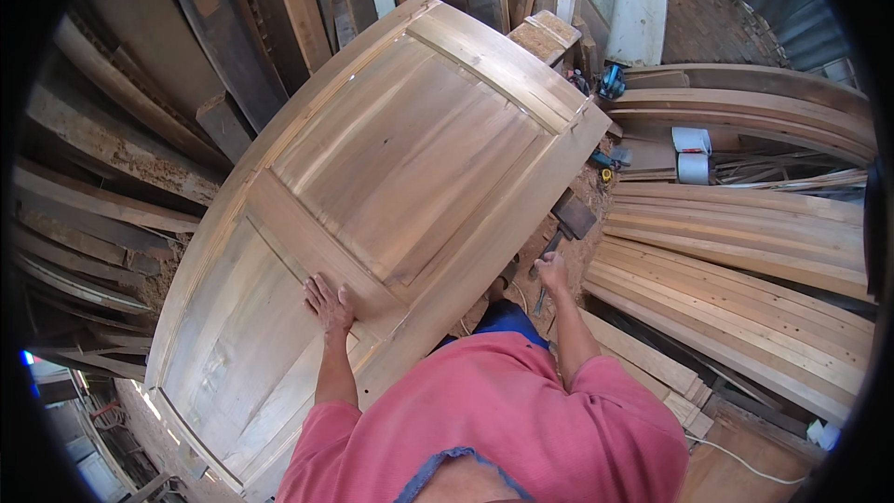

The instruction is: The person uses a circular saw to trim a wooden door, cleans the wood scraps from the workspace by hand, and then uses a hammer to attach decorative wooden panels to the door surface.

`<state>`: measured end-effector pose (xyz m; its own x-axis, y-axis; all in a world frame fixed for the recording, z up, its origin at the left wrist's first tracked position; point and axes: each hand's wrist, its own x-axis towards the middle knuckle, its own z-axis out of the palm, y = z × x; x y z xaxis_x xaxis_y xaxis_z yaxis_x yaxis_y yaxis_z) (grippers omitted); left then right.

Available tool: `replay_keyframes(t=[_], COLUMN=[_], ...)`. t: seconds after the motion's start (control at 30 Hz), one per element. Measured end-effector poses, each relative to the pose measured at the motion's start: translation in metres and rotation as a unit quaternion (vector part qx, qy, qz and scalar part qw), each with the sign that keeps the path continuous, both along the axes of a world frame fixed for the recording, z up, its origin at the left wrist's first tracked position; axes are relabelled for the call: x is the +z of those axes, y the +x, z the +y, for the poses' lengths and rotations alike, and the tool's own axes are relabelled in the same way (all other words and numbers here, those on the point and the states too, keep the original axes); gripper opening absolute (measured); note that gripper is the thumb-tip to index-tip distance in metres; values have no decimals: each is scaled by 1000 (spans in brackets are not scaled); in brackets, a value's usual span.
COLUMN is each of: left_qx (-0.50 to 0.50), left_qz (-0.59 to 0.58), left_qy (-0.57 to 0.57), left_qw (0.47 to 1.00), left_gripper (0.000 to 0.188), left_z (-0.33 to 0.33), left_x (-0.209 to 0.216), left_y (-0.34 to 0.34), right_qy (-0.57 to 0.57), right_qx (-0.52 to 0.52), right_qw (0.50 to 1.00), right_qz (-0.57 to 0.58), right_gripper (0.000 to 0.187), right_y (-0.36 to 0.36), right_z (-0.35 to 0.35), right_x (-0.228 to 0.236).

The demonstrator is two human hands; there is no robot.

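A large wooden panel door (424, 163) stretches in front of me, with framed panels and a cross rail (312, 233) between them. My left hand (328, 305) lies on the door beside the near end of that rail, palm down with the fingers stretched out. Over the floor to the right of the door, my right hand (551, 272) is closed. A thin greyish part shows beside its fingers, too small to name. Just beyond that hand are a dark tool (553, 244) and a dark block (575, 214).
Stacked boards (736, 307) fill the right side, with curved planks (745, 112) behind them. Blue power tools (612, 82) sit past the door's far right corner. Boards (228, 23) lean at the back left. A white cable (745, 468) runs at lower right.
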<state>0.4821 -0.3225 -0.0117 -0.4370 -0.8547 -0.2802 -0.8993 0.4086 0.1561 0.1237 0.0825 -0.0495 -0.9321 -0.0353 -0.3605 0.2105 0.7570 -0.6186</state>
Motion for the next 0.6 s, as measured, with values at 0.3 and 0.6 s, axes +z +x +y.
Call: replay_keyframes(t=[0.3, 0.6], left_qx=[69, 101], left_qz=[-97, -109], left_qy=[98, 138], left_qw=[988, 979], left_gripper=[81, 83], left_z=[-16, -25], left_x=[21, 27], left_y=[-23, -39], right_qy=[-18, 30], right_qx=[104, 130], right_qw=[994, 987], right_qz=[-17, -92], right_gripper=[27, 33], right_y=[-131, -138], right_z=[-32, -50], right_x=[62, 46])
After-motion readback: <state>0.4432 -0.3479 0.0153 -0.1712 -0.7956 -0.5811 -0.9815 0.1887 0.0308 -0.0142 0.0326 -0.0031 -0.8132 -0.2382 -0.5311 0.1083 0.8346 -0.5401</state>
